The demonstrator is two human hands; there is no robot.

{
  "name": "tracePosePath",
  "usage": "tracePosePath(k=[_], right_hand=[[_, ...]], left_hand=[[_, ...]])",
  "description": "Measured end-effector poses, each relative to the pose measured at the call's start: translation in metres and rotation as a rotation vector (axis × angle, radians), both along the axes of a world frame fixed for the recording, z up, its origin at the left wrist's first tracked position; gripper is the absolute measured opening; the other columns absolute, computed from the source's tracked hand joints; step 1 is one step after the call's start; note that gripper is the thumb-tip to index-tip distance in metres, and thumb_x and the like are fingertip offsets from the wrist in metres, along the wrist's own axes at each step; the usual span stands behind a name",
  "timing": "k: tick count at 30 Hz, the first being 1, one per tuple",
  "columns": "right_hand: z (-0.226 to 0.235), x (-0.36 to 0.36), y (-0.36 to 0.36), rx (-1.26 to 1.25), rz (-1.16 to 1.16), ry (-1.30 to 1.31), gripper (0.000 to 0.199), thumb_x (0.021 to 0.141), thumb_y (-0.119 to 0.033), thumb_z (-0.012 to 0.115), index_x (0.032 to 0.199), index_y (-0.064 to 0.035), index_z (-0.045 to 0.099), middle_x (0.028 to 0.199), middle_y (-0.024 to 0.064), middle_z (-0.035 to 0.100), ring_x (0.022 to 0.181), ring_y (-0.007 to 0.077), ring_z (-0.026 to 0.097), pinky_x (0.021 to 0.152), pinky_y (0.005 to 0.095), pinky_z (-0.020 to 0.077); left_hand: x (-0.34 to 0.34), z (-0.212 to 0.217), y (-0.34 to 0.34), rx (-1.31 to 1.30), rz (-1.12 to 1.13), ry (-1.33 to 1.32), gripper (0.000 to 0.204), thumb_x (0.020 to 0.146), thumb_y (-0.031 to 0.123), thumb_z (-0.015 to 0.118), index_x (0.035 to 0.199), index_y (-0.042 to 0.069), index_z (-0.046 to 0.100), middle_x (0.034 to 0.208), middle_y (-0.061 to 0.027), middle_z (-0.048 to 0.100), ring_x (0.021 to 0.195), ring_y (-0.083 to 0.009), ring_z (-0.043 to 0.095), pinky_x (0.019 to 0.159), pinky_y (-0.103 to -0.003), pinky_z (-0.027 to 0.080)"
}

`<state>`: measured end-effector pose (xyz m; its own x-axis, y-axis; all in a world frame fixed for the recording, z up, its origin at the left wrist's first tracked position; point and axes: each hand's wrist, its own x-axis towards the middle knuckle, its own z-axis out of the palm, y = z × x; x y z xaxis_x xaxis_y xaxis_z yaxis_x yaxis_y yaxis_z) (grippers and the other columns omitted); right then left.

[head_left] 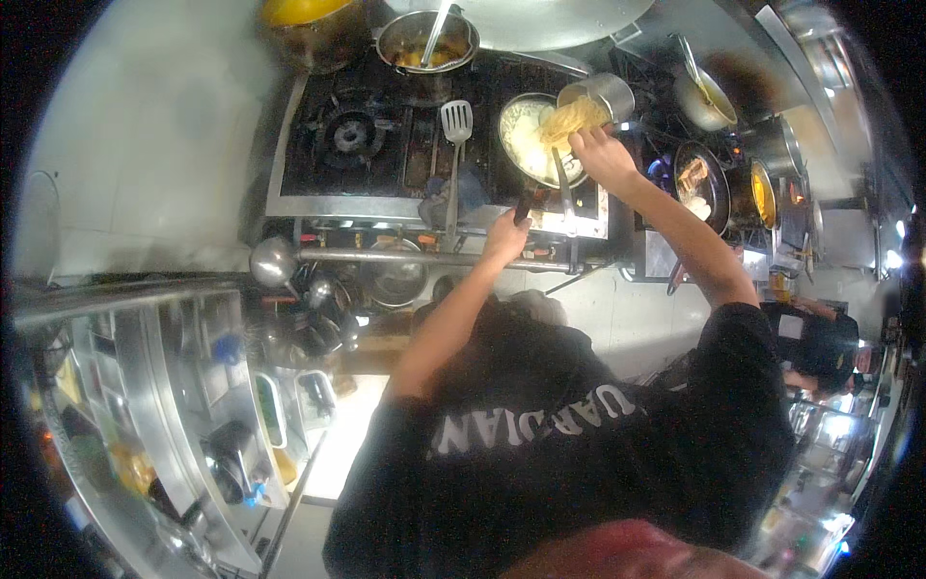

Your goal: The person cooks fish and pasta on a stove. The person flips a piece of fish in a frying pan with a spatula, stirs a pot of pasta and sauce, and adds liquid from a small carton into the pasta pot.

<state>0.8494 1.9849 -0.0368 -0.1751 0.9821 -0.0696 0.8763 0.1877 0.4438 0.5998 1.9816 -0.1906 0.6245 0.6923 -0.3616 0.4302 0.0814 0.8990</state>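
Note:
My left hand [506, 238] is closed round the black handle [524, 206] of a frying pan on the stove. White, creamy sauce [521, 125] fills the pan. Over its right side tilts a round metal container [608, 95], its mouth toward the pan. Pale pasta strands [571, 120] spill from that mouth onto the sauce. My right hand [602, 154] grips the container's near side, fingertips close to the pasta. A long metal utensil [564, 183] leans in the pan, its handle over the stove's front edge; its kind I cannot make out.
A slotted turner [455, 125] lies on the stove left of the pan. Behind it stands a pot [424, 39] with a ladle. To the right are a dark pan [696, 183] with food and a pot [762, 193] with yellow contents. A co-worker [815, 338] is at far right.

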Motion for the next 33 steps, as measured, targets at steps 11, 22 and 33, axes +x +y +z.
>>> tracePosePath(k=[11, 22, 33], right_hand=[[0.007, 0.043, -0.017, 0.279, -0.216, 0.396, 0.022, 0.088, -0.008, 0.063, 0.108, -0.0053, 0.054, 0.107, 0.0172, 0.064, 0.102, 0.0365, 0.066, 0.085, 0.0414, 0.0571], [0.066, 0.062, -0.028, 0.742, -0.329, 0.859, 0.010, 0.090, -0.010, 0.068, 0.096, -0.0021, 0.064, 0.101, 0.0145, 0.066, 0.087, 0.0406, 0.068, 0.077, 0.0476, 0.0541], [0.177, 0.105, -0.013, 0.946, -0.456, 1.210, 0.025, 0.090, -0.019, 0.080, 0.100, -0.0033, 0.063, 0.078, 0.0021, 0.063, 0.061, 0.0100, 0.059, 0.054, 0.0253, 0.0474]], left_hand=[[0.007, -0.005, -0.008, 0.013, 0.036, -0.012, 0.047, 0.095, 0.034, 0.062, 0.130, 0.003, 0.062, 0.115, -0.0284, 0.069, 0.112, -0.0462, 0.064, 0.096, -0.051, 0.049], [0.006, 0.000, -0.006, -0.041, 0.026, -0.013, 0.044, 0.094, 0.032, 0.066, 0.124, 0.001, 0.064, 0.106, -0.0272, 0.071, 0.098, -0.0432, 0.070, 0.087, -0.049, 0.053], [0.008, 0.003, -0.008, -0.210, 0.022, -0.071, 0.044, 0.095, 0.028, 0.068, 0.123, -0.004, 0.059, 0.083, -0.0197, 0.072, 0.073, -0.0359, 0.071, 0.073, -0.045, 0.055]])
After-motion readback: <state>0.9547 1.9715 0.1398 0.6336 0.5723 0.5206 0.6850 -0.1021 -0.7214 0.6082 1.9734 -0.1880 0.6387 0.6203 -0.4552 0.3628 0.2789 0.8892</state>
